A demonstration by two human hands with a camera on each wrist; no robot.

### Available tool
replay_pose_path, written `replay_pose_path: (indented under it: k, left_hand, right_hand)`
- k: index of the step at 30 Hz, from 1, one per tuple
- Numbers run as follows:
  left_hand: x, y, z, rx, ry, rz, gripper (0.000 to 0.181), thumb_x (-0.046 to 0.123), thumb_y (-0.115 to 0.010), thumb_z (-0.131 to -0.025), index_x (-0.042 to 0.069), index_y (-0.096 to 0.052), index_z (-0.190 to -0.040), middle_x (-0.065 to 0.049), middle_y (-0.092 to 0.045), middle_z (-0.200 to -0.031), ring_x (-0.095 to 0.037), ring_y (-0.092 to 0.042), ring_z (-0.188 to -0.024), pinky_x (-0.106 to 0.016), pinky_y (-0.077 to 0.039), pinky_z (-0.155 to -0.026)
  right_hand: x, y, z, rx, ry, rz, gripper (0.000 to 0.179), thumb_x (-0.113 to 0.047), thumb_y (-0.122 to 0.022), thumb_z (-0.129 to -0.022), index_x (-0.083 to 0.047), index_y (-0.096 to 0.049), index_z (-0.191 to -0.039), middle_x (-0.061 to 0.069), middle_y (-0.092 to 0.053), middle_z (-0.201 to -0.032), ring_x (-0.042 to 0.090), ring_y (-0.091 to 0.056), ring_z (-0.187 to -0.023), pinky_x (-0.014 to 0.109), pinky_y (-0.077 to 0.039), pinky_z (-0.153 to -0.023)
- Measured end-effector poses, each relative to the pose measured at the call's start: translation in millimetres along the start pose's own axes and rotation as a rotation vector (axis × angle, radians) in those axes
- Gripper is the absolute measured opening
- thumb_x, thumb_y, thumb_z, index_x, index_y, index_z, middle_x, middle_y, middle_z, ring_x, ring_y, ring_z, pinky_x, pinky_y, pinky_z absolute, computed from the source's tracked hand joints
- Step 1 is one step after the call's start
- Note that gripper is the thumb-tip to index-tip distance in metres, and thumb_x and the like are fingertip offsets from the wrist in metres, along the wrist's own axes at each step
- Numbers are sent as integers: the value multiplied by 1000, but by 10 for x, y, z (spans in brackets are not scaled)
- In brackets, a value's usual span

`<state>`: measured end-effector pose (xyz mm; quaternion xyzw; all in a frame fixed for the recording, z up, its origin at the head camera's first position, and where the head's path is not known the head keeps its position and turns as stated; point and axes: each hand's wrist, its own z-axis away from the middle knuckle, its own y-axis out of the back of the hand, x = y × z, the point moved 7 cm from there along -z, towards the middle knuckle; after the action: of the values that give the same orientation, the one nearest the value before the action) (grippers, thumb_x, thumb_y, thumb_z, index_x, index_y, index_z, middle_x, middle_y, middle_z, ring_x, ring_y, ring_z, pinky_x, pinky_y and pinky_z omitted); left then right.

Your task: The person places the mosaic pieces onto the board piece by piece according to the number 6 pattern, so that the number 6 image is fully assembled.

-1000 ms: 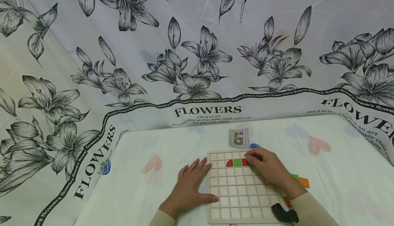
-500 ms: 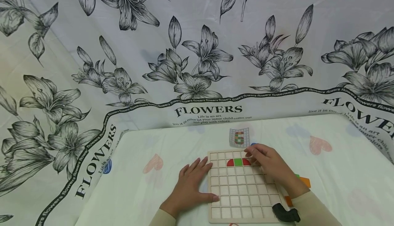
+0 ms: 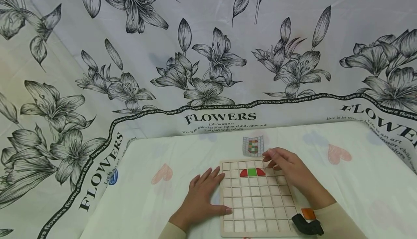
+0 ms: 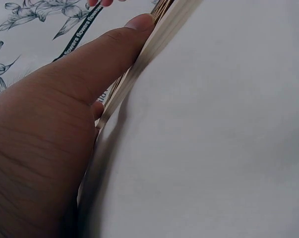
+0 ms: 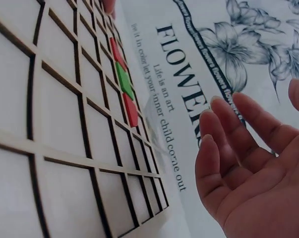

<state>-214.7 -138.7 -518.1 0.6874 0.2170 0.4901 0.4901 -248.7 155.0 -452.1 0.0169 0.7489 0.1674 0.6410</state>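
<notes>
A wooden grid board [image 3: 247, 191] lies on the table. In its second row from the back, a green square tile [image 3: 252, 172] sits between two red tiles with rounded outer corners, the left one [image 3: 244, 173] and the right one [image 3: 260, 172]. My left hand [image 3: 203, 199] rests along the board's left edge, its thumb lying over the rim in the left wrist view. Above the board's back right corner is my right hand [image 3: 293, 172]. In the right wrist view its fingers [image 5: 228, 131] are loosely bent, holding nothing, apart from the board.
Behind the board lies a small card [image 3: 252, 146] with a gridded red, green and orange figure. An orange piece [image 3: 308, 214] lies at the board's right side, near a black curved thing [image 3: 306, 225] by the right sleeve. A flower-printed cloth [image 3: 218, 69] hangs behind the table.
My right hand has lifted off the right red tile and moved back and to the right. The forearm now covers the green and orange pieces beside the board. My left hand has stayed still.
</notes>
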Motion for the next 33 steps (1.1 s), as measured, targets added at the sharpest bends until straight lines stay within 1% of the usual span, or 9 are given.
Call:
replay_pose_path:
  k: [3,8,12,15,19,23,28,33]
  left_hand:
    - [1,4,0,-5,6,-2,112,89,-72,-79,29,-43,-169,11,-27,-177,-20,-16,-164,-62,-12,-125]
    - [-1,7,2,-11,17,-1,113,90,-71,-78,30,-43,-170,12,-26,-177,-18,-14,-164,-62,-12,-126]
    - [6,6,4,-9,15,1,112,90,-71,-78,30,-43,-170,12,-26,-177,-19,-15,-164,-63,-12,-125]
    - [18,9,3,-5,10,5,112,89,-72,-79,29,-44,-169,10,-28,-177,-21,-17,-164,-64,-13,-125]
    - [21,12,-1,-7,11,6,111,88,-73,-79,28,-45,-169,9,-28,-177,-22,-18,-164,-64,-13,-125]
    - [18,19,6,-13,17,5,110,87,-73,-80,29,-45,-169,10,-28,-177,-21,-18,-164,-64,-14,-125]
    - [14,20,9,-17,20,5,110,86,-73,-80,29,-45,-169,10,-28,-177,-21,-18,-164,-64,-14,-125]
    - [12,18,7,-18,19,0,110,88,-72,-80,29,-45,-169,10,-28,-177,-22,-18,-164,-64,-14,-125]
  right_hand:
    - [-38,23,-1,2,0,12,42,-29,-46,-120,4,-67,-133,12,-71,-121,34,-68,-107,39,-58,-91]
    - [-77,69,6,-8,16,40,41,-30,-46,-120,3,-68,-133,17,-70,-124,41,-66,-109,41,-58,-92]
    - [-102,126,31,-9,40,66,40,-28,-46,-120,2,-68,-133,17,-70,-126,37,-65,-108,40,-58,-91]
    - [-112,176,53,-7,42,83,39,-27,-46,-120,1,-68,-133,16,-70,-126,33,-65,-108,40,-57,-92]
    - [-112,244,83,-8,26,99,40,-28,-45,-120,2,-67,-134,15,-71,-126,34,-65,-108,40,-56,-92]
    - [-98,301,119,-9,11,124,41,-29,-44,-120,1,-67,-136,14,-70,-127,31,-64,-109,37,-55,-91]
    - [-66,372,175,-5,-5,145,42,-31,-43,-120,0,-67,-136,13,-69,-126,32,-63,-111,35,-54,-92]
    - [-27,456,230,1,10,186,39,-28,-44,-120,-1,-68,-135,12,-70,-126,31,-64,-108,35,-55,-92]
